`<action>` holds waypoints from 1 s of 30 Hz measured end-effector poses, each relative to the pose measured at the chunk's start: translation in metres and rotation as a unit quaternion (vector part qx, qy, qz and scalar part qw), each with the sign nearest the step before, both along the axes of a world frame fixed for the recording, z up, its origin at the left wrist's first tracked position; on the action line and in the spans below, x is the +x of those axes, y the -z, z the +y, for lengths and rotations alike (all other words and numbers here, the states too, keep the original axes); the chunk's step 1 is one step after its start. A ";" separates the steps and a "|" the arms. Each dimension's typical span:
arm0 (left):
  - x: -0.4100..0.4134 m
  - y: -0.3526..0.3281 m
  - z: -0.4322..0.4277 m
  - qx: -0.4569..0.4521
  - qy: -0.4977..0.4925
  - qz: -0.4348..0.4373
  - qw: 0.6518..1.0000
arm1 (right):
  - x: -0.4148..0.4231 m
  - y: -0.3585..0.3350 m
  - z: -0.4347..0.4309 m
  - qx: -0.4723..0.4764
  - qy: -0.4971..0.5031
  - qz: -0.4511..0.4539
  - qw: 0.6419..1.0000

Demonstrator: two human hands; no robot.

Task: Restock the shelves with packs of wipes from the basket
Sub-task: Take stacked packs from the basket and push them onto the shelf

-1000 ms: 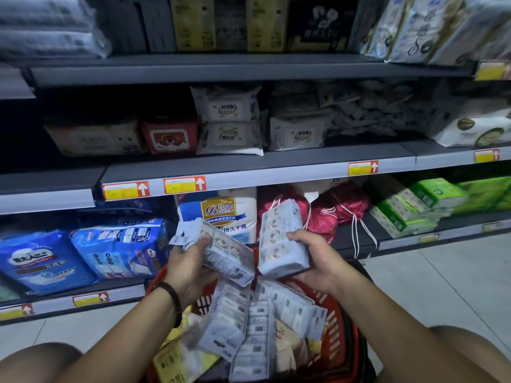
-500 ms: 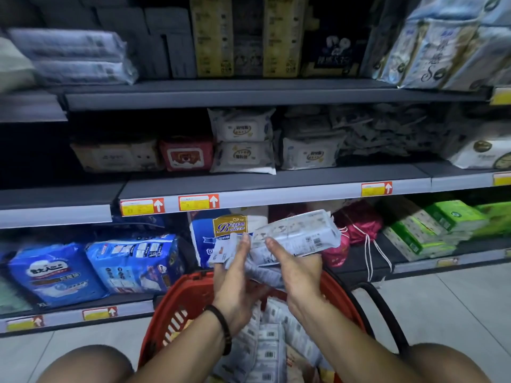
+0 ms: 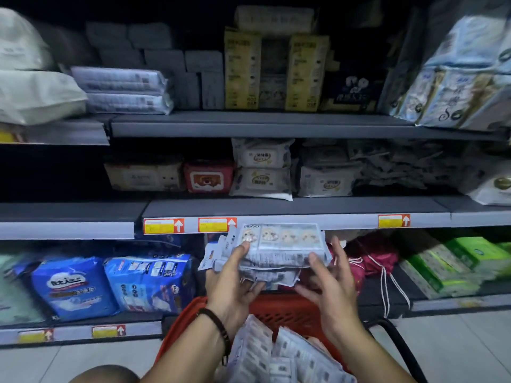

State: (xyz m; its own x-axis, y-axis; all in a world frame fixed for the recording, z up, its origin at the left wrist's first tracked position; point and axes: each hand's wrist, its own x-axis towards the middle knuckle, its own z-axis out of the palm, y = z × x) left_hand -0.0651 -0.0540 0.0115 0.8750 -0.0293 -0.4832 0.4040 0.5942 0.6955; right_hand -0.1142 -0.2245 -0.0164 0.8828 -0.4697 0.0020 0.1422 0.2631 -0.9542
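Note:
A stack of pale wipes packs (image 3: 284,246) with cartoon faces on top is held flat in the air, level with the front edge of the middle shelf (image 3: 304,207). My left hand (image 3: 235,283) grips its left end, thumb on top and fingers underneath. My right hand (image 3: 330,286) is at the right end with fingers spread and fairly straight, touching the front and underside. Below them is the red basket (image 3: 290,309), with several more wipes packs (image 3: 265,352) in it. On the middle shelf lie white wipes packs (image 3: 262,170).
A red pack (image 3: 208,176) and beige boxes (image 3: 143,174) sit left on the middle shelf. Above it is the top shelf (image 3: 249,124) with yellow boxes. The bottom shelf holds blue diaper bags (image 3: 149,281), dark red drawstring bags (image 3: 378,258) and green packs (image 3: 448,261). The basket's black handle (image 3: 398,335) hangs right.
The packs, held one per hand a second ago, have been brought together into one stack and raised from over the basket to the middle shelf's edge. The view has tilted upward.

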 end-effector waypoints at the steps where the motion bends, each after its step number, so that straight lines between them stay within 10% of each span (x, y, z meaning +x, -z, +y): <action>1: 0.000 -0.001 0.003 -0.003 0.005 0.003 1.000 | -0.002 0.001 0.003 -0.037 -0.036 -0.005 0.999; 16: -0.011 -0.069 0.061 0.022 0.054 -0.201 0.978 | 0.016 -0.081 0.051 -0.224 0.050 -0.101 0.968; 30: 0.059 -0.235 0.184 0.403 -0.170 -0.440 0.784 | 0.125 -0.252 0.160 -0.327 0.032 -0.196 0.924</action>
State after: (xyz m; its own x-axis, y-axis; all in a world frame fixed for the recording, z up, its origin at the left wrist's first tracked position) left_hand -0.0066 0.1303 0.2470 0.7709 0.2836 0.5703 -0.5298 -0.2114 0.8213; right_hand 0.0112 -0.0642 0.2359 0.7246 -0.3068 0.6172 0.5054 -0.3723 -0.7784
